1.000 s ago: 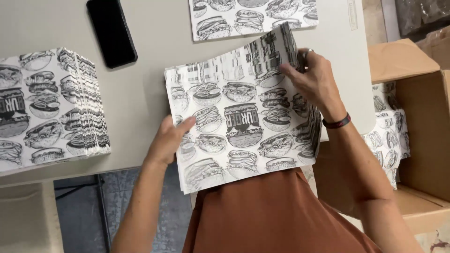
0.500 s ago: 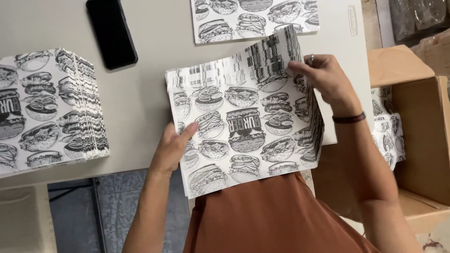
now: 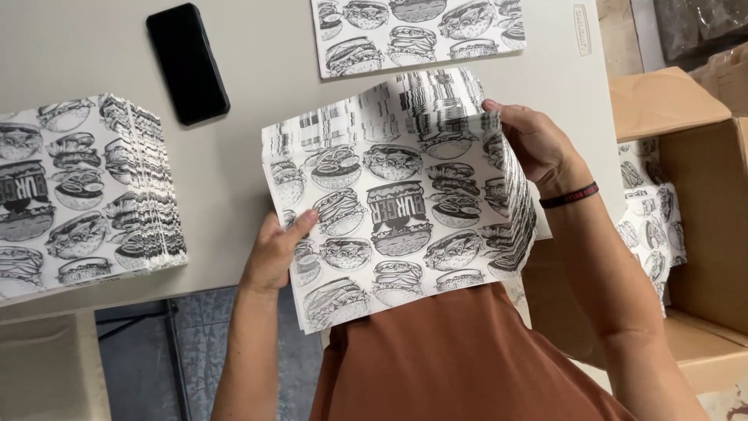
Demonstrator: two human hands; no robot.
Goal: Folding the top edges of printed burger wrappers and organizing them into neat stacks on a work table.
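Observation:
A thick bundle of white paper bags [image 3: 397,206] printed with black burger drawings lies over the near edge of the grey table [image 3: 257,117]. My left hand [image 3: 276,253] grips the bundle's lower left edge, thumb on top. My right hand [image 3: 538,144], with a dark wristband, holds the upper right corner, where the bags' edges fan out. The bundle's far edge is lifted off the table.
A taller stack of the same bags [image 3: 86,191] sits at the table's left. A black phone [image 3: 187,62] lies face up at the back left. More printed bags [image 3: 421,31] lie at the far edge. An open cardboard box [image 3: 701,226] with more bags stands at the right.
The bundle has swung a little so that it lies squarer to me. My right hand moved from the top edge to the upper right corner. The left hand kept its grip.

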